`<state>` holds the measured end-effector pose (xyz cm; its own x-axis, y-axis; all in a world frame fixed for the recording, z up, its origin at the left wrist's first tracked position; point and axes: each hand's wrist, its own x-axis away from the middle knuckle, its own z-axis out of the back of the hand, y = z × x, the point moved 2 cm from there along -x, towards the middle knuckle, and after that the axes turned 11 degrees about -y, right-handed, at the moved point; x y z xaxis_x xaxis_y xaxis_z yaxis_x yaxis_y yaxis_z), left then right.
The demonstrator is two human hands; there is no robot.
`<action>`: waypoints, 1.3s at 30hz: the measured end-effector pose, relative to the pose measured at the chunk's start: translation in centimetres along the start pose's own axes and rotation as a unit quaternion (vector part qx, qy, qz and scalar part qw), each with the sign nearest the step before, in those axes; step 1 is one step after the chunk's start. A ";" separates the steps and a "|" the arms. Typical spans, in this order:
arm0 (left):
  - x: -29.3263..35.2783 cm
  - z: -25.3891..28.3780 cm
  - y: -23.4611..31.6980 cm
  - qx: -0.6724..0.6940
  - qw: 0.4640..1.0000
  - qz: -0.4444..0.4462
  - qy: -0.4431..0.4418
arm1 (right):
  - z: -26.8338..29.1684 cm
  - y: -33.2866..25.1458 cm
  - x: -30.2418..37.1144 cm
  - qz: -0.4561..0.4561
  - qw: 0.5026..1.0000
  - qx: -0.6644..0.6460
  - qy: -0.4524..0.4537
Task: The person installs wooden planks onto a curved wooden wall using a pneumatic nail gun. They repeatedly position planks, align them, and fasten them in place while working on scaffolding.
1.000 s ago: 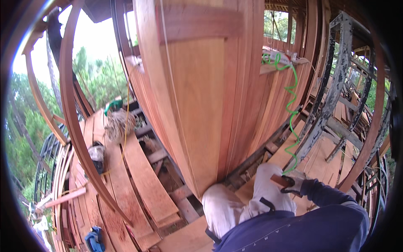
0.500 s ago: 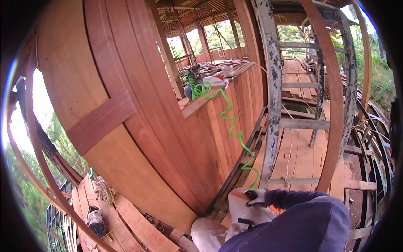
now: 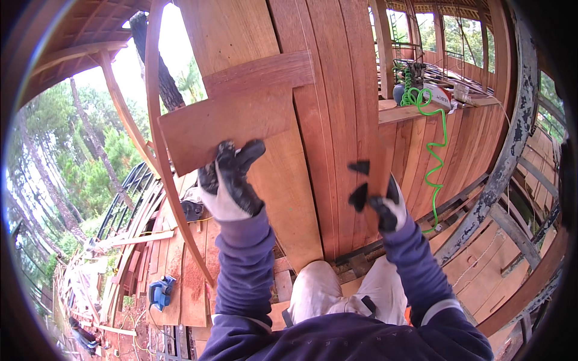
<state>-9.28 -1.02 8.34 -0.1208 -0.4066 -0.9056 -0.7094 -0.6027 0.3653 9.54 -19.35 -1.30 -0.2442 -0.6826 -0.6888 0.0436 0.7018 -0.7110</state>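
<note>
My left hand (image 3: 232, 180), in a black and white glove, is closed on the lower edge of a short wooden board (image 3: 223, 129). The board is raised, slightly tilted, in front of the plank wall (image 3: 343, 120). Below the board's upper edge, a wooden crosspiece (image 3: 259, 73) sits across the wall planks. At the right, my gloved right hand (image 3: 390, 210) is closed around a narrow wooden piece (image 3: 379, 171), its dark fingertips showing on the near side. That piece blends with the wall behind, so its full outline is hard to make out.
A green coiled hose (image 3: 435, 162) hangs from the window sill (image 3: 409, 113) to the floor. A blue power tool (image 3: 161, 293) lies on boards at lower left. A curved wooden post (image 3: 174, 204) stands left of me, and a paint-worn metal frame (image 3: 500, 180) at right.
My view has swung left. Both gloved hands have come up before the wall, each with a piece of wood; earlier my right arm was low and my left hand out of view.
</note>
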 end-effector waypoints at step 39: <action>-6.2 -3.8 -7.1 0.187 0.944 0.270 0.020 | -1.6 -3.9 -16.3 0.120 0.985 0.120 0.032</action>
<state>-0.85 3.16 12.15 -0.5151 -0.6152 -0.5969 -0.7478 -0.0179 0.6637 11.82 -10.65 12.88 -0.2590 -0.4829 -0.8365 0.3337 0.7680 -0.5467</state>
